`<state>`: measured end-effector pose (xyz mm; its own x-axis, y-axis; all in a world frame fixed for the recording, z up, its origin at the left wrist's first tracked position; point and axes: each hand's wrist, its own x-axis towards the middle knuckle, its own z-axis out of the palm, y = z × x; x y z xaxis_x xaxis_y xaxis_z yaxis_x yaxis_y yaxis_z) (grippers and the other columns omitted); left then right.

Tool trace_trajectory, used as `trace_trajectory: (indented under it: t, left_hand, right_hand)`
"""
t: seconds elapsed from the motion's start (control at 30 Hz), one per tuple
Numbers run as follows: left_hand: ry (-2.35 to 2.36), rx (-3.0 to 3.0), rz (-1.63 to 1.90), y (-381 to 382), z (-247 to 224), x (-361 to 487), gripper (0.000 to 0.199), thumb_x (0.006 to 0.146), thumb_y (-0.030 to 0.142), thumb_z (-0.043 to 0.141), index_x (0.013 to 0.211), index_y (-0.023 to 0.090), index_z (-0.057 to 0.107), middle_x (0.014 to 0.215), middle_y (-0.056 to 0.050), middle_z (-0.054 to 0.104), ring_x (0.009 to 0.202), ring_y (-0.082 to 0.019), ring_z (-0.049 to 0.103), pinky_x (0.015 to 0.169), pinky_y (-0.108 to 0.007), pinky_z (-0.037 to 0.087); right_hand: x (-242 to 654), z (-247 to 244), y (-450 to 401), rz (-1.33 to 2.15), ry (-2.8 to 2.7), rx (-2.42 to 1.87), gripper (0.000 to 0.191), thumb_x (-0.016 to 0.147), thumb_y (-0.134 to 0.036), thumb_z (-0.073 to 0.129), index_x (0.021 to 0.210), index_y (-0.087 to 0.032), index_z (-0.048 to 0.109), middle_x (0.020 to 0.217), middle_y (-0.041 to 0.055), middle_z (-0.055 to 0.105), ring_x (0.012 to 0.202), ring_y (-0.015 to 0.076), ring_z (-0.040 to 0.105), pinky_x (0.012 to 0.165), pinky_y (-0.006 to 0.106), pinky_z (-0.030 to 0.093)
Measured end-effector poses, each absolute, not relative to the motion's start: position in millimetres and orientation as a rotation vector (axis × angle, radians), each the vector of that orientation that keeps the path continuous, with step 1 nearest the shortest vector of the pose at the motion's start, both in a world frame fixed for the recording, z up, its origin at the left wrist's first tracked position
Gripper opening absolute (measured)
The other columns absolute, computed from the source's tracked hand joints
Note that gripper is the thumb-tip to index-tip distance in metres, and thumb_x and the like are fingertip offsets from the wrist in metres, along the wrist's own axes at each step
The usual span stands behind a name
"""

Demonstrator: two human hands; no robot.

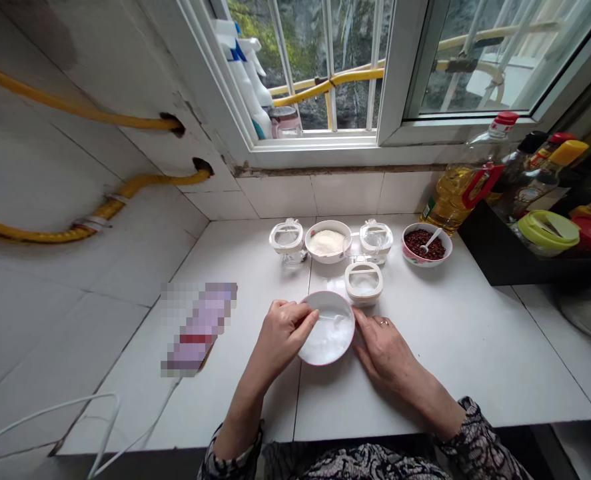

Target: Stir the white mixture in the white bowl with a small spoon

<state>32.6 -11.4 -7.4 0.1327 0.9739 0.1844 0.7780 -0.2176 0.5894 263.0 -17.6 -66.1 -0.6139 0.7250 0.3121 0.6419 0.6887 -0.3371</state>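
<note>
In the head view my left hand point(288, 327) pinches the thin handle of a small white spoon point(336, 321) over a white bowl point(328, 300) with a pinkish rim. White granules point(322, 343) lie in this bowl, and the spoon's head is down among them. My right hand point(388, 347), with a ring on it, steadies the bowl's right side, fingers against the rim. Just behind the bowl stands a lidded clear jar point(364, 283).
Further back are two similar jars point(286, 237) point(376, 237), a bowl of pale grains point(328, 225) and a bowl of dark red beans point(428, 262) with a spoon. An oil bottle point(448, 193) and black rack point(492, 250) stand right; a pixelated phone-like object point(200, 330) lies left.
</note>
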Motion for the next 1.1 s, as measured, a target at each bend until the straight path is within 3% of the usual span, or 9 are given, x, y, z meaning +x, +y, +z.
trace_trajectory:
  t: [0.37, 0.77, 0.97, 1.1]
  left_hand:
    - [1.717, 1.726, 0.935, -10.3, -8.5, 15.4, 0.039, 0.084, 0.046, 0.052, 0.055, 0.021, 0.059, 0.058, 0.0, 0.063, 0.065, -0.017, 0.056, 0.067, -0.028, 0.043]
    - [1.618, 1.461, 1.206, -1.1, 3.4, 19.8, 0.034, 0.079, 0.044, 0.059, 0.057, 0.02, 0.059, 0.053, 0.002, 0.054, 0.053, -0.013, 0.047, 0.053, -0.026, 0.037]
    - [1.684, 1.69, 1.518, 7.8, 18.9, 43.2, 0.028, 0.087, 0.035, 0.06, 0.064, 0.021, 0.063, 0.061, 0.001, 0.063, 0.064, -0.016, 0.056, 0.062, -0.027, 0.042]
    - [1.657, 2.171, 1.581, 12.2, 11.3, 58.9, 0.026, 0.095, 0.026, 0.057, 0.07, 0.02, 0.061, 0.059, 0.003, 0.062, 0.058, -0.014, 0.052, 0.072, -0.03, 0.04]
  right_hand:
    - [263.1, -63.9, -18.1, 0.273, -2.478, -1.066, 0.072, 0.089, -0.012, 0.05, 0.153, -0.008, 0.017, 0.114, 0.0178, 0.066, 0.094, 0.0293, 0.061, 0.082, 0.045, 0.055]
    - [262.2, -65.3, -18.3, 0.256, -2.463, -1.065, 0.075, 0.088, -0.012, 0.05, 0.154, -0.01, 0.015, 0.117, 0.0177, 0.065, 0.093, 0.0288, 0.061, 0.079, 0.044, 0.054]
    - [262.6, -64.5, -18.2, 0.266, -2.472, -1.07, 0.075, 0.086, -0.011, 0.052, 0.153, -0.008, 0.017, 0.115, 0.0175, 0.066, 0.093, 0.029, 0.061, 0.081, 0.044, 0.055]
    - [262.7, -64.5, -18.5, 0.264, -2.474, -1.08, 0.075, 0.086, -0.011, 0.051, 0.153, -0.009, 0.018, 0.116, 0.0174, 0.066, 0.094, 0.0291, 0.061, 0.082, 0.044, 0.055]
